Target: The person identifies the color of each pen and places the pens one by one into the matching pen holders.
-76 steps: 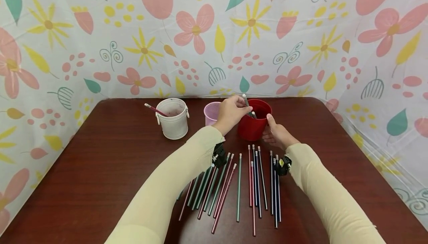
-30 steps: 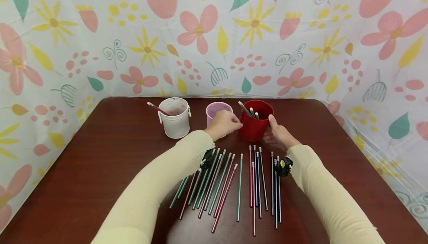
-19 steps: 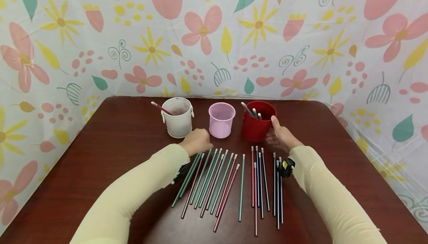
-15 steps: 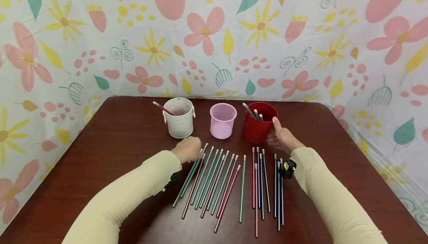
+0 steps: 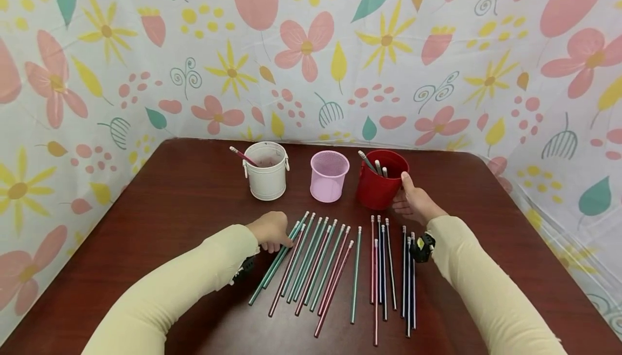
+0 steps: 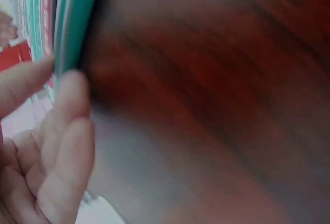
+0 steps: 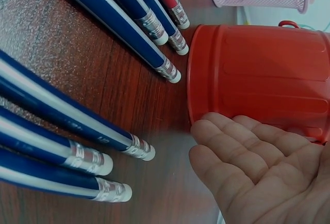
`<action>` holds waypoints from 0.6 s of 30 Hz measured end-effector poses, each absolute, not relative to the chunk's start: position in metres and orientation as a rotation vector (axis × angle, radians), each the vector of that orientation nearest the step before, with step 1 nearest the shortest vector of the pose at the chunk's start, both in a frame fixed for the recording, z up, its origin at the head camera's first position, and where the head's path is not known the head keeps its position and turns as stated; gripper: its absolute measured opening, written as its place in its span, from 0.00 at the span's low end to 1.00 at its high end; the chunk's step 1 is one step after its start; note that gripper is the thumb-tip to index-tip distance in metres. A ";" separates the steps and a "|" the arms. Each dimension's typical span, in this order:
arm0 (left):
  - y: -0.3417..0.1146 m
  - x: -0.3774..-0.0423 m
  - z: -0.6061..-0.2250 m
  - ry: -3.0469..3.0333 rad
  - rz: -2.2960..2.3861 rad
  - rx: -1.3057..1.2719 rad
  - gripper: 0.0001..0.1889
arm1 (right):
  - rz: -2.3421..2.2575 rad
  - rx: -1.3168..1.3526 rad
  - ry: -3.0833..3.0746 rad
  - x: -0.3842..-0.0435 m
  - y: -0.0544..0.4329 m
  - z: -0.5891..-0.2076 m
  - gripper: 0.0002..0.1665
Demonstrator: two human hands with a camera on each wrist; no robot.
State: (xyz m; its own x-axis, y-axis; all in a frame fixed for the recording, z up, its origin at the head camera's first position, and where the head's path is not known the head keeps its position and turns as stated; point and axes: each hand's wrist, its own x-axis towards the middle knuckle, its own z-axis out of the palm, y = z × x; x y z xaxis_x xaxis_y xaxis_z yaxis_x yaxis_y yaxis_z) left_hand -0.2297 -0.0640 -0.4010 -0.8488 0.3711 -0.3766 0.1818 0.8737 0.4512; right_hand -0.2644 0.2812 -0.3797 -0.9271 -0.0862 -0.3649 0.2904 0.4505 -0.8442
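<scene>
My left hand [image 5: 272, 230] is at the eraser end of the leftmost green pencil [image 5: 272, 266]. In the left wrist view its thumb and fingertips pinch the green pencil [image 6: 77, 22] from both sides, though this view is blurred. My right hand [image 5: 413, 201] rests against the right side of the red bucket [image 5: 376, 190], thumb at the rim. The right wrist view shows the right hand's fingers [image 7: 247, 146] fairly straight along the bucket wall. Several pencils [image 5: 367, 161] stand in the bucket, white erasers up.
A white bucket [image 5: 267, 182] with one red pencil [image 5: 243, 156] stands at the left, beside a pink mesh cup [image 5: 328, 185]. Several green and red pencils lie at the middle of the brown table [image 5: 194, 193]. Several dark blue pencils [image 5: 409, 290] lie farther right.
My left hand has let go of a pencil in the red bucket and moved left and down to the leftmost green pencils. The right hand has stayed at the bucket; the head view has shifted slightly.
</scene>
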 end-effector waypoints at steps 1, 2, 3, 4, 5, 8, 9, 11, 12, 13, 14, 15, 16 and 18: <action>-0.066 -0.231 -0.402 2.561 0.592 0.395 0.16 | -1.467 0.169 2.354 -0.265 0.281 -0.380 0.60; -0.068 -0.232 -0.403 2.540 0.622 0.380 0.16 | -1.468 0.172 2.355 -0.265 0.281 -0.380 0.59; -0.069 -0.233 -0.405 2.522 0.647 0.364 0.15 | -1.470 0.171 2.356 -0.265 0.281 -0.380 0.60; -0.071 -0.233 -0.406 2.509 0.666 0.350 0.15 | -1.469 0.170 2.358 -0.265 0.281 -0.380 0.60; -0.072 -0.234 -0.407 2.497 0.681 0.338 0.15 | -1.468 0.165 2.358 -0.265 0.281 -0.380 0.59; -0.074 -0.234 -0.408 2.463 0.717 0.305 0.14 | -1.474 0.163 2.356 -0.265 0.280 -0.380 0.59; -0.074 -0.234 -0.408 2.453 0.725 0.304 0.14 | -1.474 0.164 2.355 -0.265 0.280 -0.380 0.59; -0.073 -0.233 -0.407 2.442 0.735 0.309 0.13 | -1.475 0.169 2.354 -0.265 0.280 -0.379 0.59; -0.073 -0.233 -0.407 2.438 0.738 0.310 0.13 | -1.478 0.172 2.353 -0.264 0.280 -0.379 0.59; -0.073 -0.232 -0.406 2.440 0.737 0.318 0.13 | -1.478 0.172 2.353 -0.264 0.280 -0.379 0.59; -0.073 -0.232 -0.405 2.441 0.738 0.319 0.13 | -1.480 0.172 2.355 -0.264 0.280 -0.379 0.58; -0.073 -0.232 -0.405 2.444 0.738 0.318 0.13 | -1.482 0.169 2.355 -0.264 0.280 -0.380 0.58; -0.073 -0.232 -0.404 2.448 0.740 0.316 0.13 | -1.484 0.171 2.355 -0.264 0.280 -0.380 0.58; -0.073 -0.231 -0.403 2.456 0.753 0.310 0.13 | -1.489 0.172 2.355 -0.263 0.280 -0.381 0.57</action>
